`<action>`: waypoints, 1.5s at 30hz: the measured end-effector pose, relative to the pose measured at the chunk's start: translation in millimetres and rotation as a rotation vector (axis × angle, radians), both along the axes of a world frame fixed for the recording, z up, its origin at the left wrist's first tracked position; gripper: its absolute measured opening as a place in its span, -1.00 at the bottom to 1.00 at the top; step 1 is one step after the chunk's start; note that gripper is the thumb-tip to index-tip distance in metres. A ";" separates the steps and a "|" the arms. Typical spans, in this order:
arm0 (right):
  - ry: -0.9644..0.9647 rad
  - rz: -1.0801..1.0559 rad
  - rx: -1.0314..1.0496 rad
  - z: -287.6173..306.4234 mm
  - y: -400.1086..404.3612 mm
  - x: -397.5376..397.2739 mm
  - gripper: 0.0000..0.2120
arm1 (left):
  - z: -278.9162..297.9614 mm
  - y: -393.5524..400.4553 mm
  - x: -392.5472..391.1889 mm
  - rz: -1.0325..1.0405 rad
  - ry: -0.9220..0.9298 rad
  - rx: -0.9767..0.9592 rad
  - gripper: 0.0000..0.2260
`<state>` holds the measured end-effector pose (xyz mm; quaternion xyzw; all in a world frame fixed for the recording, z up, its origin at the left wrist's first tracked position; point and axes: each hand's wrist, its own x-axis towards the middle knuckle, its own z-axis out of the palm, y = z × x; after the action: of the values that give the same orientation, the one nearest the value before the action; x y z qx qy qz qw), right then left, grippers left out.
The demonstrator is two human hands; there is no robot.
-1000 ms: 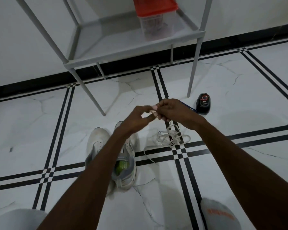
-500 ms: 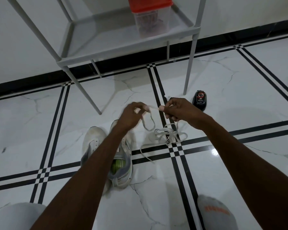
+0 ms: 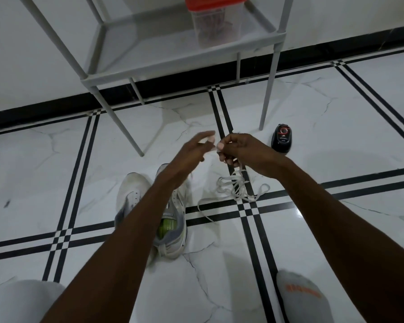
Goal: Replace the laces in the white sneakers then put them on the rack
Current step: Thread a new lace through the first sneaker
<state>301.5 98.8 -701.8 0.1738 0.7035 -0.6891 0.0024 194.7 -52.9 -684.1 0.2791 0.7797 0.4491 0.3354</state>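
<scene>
Two white sneakers (image 3: 149, 206) are seen side by side on the tiled floor (image 3: 44, 171) at the lower centre of the frame, partly covered by the left forearm; no laces can be made out in their eyelets. A loose tangle of white laces (image 3: 237, 188) lies on the floor just to the right of them, with one strand drawn up into the right hand (image 3: 240, 149), whose fingers are curled and pinched on it near the centre of the frame. The left hand (image 3: 193, 152) is held beside it with fingers extended; it appears to grip nothing, though motion blur makes this uncertain. The grey rack (image 3: 184, 52) stands in the upper half of the frame, a red-lidded container (image 3: 214, 19) on its shelf, and a small black device (image 3: 281, 138) sits near its right leg.

The step in hand is judged to be the freeing of one lace end. It is best done if the tip is found first, the strand is pulled clear of the tangle without tightening any loops, and the lengths are evened before threading is begun at the lowest eyelets.
</scene>
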 end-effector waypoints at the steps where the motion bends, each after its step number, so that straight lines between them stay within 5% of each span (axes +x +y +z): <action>1: 0.010 -0.019 0.010 3.6 0.2 -2.2 -0.65 | 1.0 0.1 4.9 -0.046 -0.017 -0.007 -0.67; 6: 0.029 -0.095 0.087 10.6 8.5 -2.9 -0.64 | -10.0 -10.7 -2.1 -0.113 -0.025 0.057 -0.67; 12: -0.030 -0.044 0.081 -2.7 13.3 9.5 -0.68 | -5.2 -21.0 -38.2 0.240 0.007 0.142 -0.71; 17: 0.008 -0.014 0.042 1.1 7.7 6.5 -0.63 | -5.8 -8.0 -11.5 -0.186 0.038 0.042 -0.70; 21: 0.008 -0.048 0.107 5.8 14.2 3.3 -0.67 | -5.8 -1.8 -9.0 -0.253 0.035 0.006 -0.75; 28: 0.002 -0.088 -0.069 -19.2 23.9 23.2 -0.68 | 64.6 -10.5 -93.7 0.572 0.232 0.329 -0.77; 33: -0.029 -0.257 -0.121 -38.7 21.5 24.9 -0.70 | 103.8 -3.5 -106.2 0.526 0.249 0.384 -0.73; 40: -0.153 -0.113 0.443 -74.9 -1.2 4.8 -0.70 | 98.3 10.5 -75.4 0.335 0.286 0.415 -0.72; 45: -0.184 -0.170 0.507 -95.3 -10.6 5.4 -0.89 | 132.6 -1.1 -90.1 0.570 0.227 0.689 -0.78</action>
<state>306.9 88.2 -797.1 0.2888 0.8332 -0.4702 -0.0352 104.6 -54.0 -551.5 0.1962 0.6623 0.7231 -0.0010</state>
